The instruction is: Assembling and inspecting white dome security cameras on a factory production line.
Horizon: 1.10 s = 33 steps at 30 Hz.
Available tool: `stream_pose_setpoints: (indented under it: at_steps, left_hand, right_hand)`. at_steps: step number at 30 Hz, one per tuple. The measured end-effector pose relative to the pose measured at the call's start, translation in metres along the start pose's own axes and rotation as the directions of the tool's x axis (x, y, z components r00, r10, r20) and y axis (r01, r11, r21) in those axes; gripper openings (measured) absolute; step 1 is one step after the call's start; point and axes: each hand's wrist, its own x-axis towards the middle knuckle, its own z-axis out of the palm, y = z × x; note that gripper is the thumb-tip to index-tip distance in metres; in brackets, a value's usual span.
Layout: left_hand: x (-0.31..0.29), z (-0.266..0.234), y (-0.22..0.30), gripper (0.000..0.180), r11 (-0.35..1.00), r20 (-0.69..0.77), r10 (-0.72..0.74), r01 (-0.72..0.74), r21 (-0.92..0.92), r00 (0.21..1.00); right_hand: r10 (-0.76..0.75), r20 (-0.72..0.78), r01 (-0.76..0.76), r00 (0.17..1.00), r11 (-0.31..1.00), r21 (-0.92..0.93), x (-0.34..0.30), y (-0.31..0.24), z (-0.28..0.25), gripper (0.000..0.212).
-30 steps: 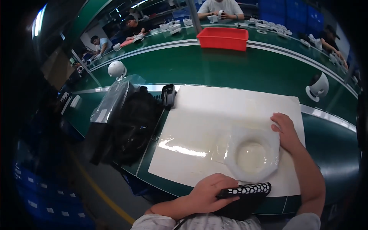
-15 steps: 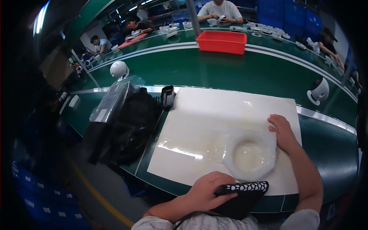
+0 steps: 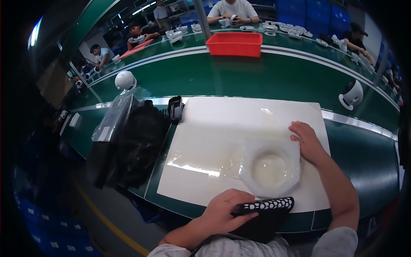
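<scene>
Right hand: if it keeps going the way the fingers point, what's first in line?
The right hand points up-left across the bare white mat; nothing stands in that line until the mat's far edge, though depth is hard to judge.

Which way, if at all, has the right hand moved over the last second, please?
No: the right hand still touches the bagged white part near the white mat's right edge.
</scene>
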Motion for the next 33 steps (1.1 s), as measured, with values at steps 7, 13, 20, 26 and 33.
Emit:
stream_pose_setpoints:
  at_steps: [7, 13, 20, 26, 33]
  left_hand:
    - [0.000, 0.001, -0.005, 0.033, 0.996, -0.025, 0.089, -0.089, -0.011, 0.996]
    - [-0.002, -0.002, -0.003, 0.036, 0.995, -0.014, 0.102, -0.102, -0.011, 0.995]
    - [-0.003, -0.002, -0.005, 0.037, 0.991, -0.012, 0.134, -0.134, -0.011, 0.991]
    - [-0.002, -0.001, -0.004, 0.037, 0.988, -0.023, 0.151, -0.152, -0.035, 0.988]
    - [-0.003, -0.002, -0.006, 0.037, 0.989, -0.006, 0.146, -0.146, -0.008, 0.989]
  right_hand:
    - [0.005, 0.010, -0.005, 1.000, 1.000, -0.026, 0.001, 0.000, 0.001, 0.024]
    - [0.061, 0.040, -0.061, 0.997, 0.998, -0.009, 0.000, -0.004, 0.000, 0.024]
    - [0.057, 0.035, -0.056, 0.998, 0.998, -0.032, -0.002, -0.006, 0.002, 0.025]
    - [0.070, 0.039, -0.070, 0.997, 0.997, -0.013, -0.002, -0.006, 0.000, 0.024]
    - [0.093, 0.045, -0.092, 0.995, 0.996, -0.019, -0.002, -0.010, -0.002, 0.024]
